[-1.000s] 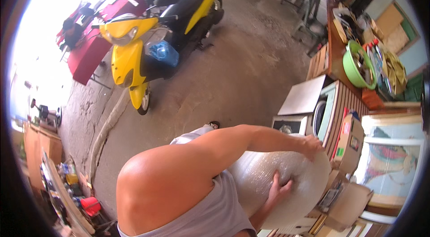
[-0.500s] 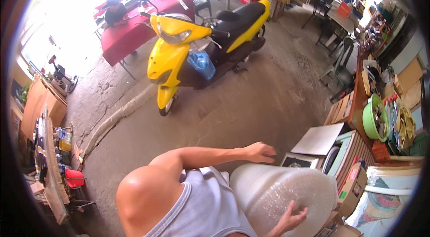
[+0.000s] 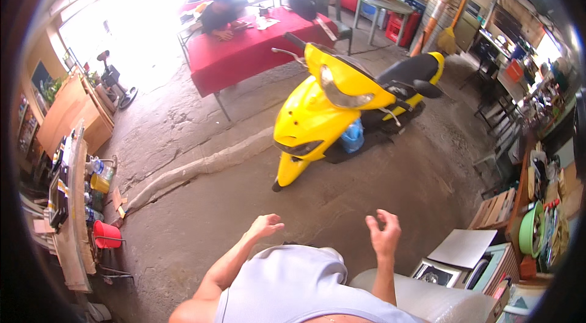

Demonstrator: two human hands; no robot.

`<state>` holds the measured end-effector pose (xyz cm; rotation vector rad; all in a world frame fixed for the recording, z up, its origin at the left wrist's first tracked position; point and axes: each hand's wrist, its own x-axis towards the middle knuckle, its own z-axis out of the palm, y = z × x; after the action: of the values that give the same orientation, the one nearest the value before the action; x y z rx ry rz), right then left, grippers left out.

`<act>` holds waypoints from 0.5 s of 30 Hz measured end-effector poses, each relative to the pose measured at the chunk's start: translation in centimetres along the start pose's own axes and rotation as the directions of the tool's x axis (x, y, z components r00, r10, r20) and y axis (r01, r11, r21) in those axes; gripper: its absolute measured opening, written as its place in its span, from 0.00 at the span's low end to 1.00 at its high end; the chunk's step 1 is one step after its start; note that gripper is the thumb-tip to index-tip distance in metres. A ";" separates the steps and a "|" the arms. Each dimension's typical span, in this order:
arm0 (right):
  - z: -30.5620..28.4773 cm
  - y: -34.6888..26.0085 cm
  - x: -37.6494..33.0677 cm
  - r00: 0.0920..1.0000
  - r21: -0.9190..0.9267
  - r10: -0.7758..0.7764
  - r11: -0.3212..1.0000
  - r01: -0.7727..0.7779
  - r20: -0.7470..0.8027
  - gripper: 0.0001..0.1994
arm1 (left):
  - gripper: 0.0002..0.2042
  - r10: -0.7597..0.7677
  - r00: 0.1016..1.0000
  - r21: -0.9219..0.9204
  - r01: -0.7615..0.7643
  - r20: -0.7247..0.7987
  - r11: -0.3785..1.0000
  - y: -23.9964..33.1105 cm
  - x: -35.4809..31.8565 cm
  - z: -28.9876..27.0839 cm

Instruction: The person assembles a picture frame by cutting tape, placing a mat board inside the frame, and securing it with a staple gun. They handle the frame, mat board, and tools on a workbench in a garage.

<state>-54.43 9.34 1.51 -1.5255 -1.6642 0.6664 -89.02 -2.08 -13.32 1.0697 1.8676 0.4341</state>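
Note:
My left hand (image 3: 266, 225) is raised in front of my body, with its fingers loosely bent and nothing visible in them. Opposite it, my right hand (image 3: 384, 233) is held up with thumb and fingers apart, holding nothing. A large roll of bubble wrap (image 3: 439, 303) stands at my right side, partly behind my right forearm and cut off by the lower rim. Beyond both hands is a yellow motor scooter (image 3: 317, 118) with a black seat, facing me at an angle. A blue plastic bag (image 3: 352, 136) hangs at its footwell.
Behind the scooter, a person (image 3: 221, 18) sits at a table with a red cloth (image 3: 244, 57). On the left are a wooden bench (image 3: 73, 225) and a red bucket (image 3: 107, 235). A white board (image 3: 463, 248) and a green basin (image 3: 530, 230) are at the right.
My view has swung left and up. My right hand has come away from the bubble wrap roll's end and risen; my left hand has drawn back from above the roll to my left side.

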 end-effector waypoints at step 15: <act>44.9 -0.7 10.1 0.171 -0.414 0.378 0.850 0.327 0.910 0.31 | 0.23 -0.547 0.735 -0.699 0.141 -0.400 0.701 -26.0 4.4 -24.9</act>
<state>-91.28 24.42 -21.52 -1.4973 -3.0849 1.5939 -123.81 -9.86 -19.87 0.0593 2.1442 1.1614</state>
